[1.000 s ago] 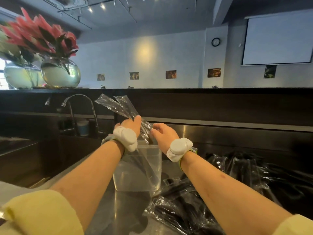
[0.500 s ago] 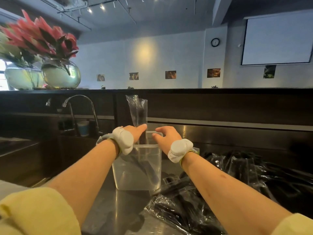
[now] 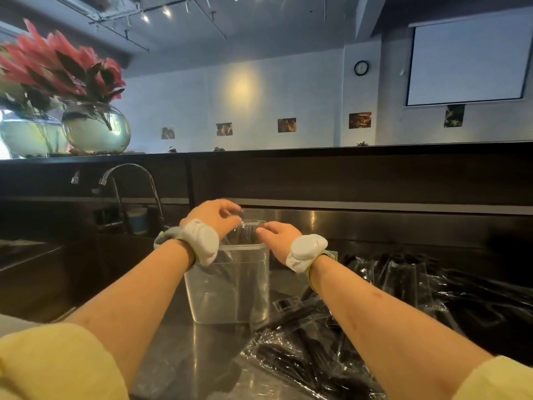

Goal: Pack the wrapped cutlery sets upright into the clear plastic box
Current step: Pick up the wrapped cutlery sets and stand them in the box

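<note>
Reaching over the clear plastic box (image 3: 230, 290), the left hand (image 3: 215, 216) pinches the wrapped cutlery set (image 3: 243, 225) inside; the right hand (image 3: 278, 236) curls at the rim, hold unclear.

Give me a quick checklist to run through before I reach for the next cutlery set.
1. Clear plastic box stands upright on the counter: ok.
2. Wrapped cutlery set is in the box: ok, its wrapper top crumples at the rim.
3. Set stands upright: cannot tell, the hands and glare hide it.
4. Left hand is off the wrapper: not ok, its fingers curl over it.
5. Right hand is free: cannot tell, its fingers are at the rim.
6. Pile of wrapped sets lies right of the box: ok.
</note>
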A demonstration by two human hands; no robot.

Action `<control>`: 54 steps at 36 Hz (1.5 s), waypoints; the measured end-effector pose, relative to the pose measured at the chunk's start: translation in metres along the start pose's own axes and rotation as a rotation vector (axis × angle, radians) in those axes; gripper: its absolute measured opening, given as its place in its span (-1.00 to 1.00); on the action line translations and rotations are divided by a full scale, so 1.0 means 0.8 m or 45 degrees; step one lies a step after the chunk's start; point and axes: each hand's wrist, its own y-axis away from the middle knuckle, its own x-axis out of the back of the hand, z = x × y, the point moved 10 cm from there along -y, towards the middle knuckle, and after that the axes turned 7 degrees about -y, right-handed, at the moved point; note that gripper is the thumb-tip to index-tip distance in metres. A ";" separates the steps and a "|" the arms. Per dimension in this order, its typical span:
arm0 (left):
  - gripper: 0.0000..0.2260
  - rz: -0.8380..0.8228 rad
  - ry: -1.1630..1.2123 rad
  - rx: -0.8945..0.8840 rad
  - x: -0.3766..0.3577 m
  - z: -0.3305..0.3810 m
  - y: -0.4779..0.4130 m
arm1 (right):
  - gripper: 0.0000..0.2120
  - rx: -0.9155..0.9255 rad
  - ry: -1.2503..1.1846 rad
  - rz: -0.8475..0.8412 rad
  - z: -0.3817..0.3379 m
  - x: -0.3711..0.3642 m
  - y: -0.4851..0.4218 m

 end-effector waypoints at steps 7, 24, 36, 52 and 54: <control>-0.66 0.162 -0.554 0.140 0.034 -0.033 0.004 | -0.68 -0.007 0.004 0.030 -0.002 0.002 -0.002; -0.51 -0.107 -0.153 0.225 0.007 -0.044 0.006 | -0.44 -0.003 -0.033 -0.278 -0.020 -0.062 -0.016; -0.64 -0.339 -0.181 -0.670 -0.078 0.132 0.093 | -0.79 -0.111 0.347 -0.235 0.040 0.034 0.049; -0.34 -0.973 -0.568 -0.672 -0.232 0.097 0.171 | -0.74 -0.346 0.686 -0.089 0.179 0.164 0.104; -0.45 -0.851 -0.521 -0.697 -0.225 0.109 0.163 | -0.73 -0.349 0.694 -0.070 0.185 0.171 0.110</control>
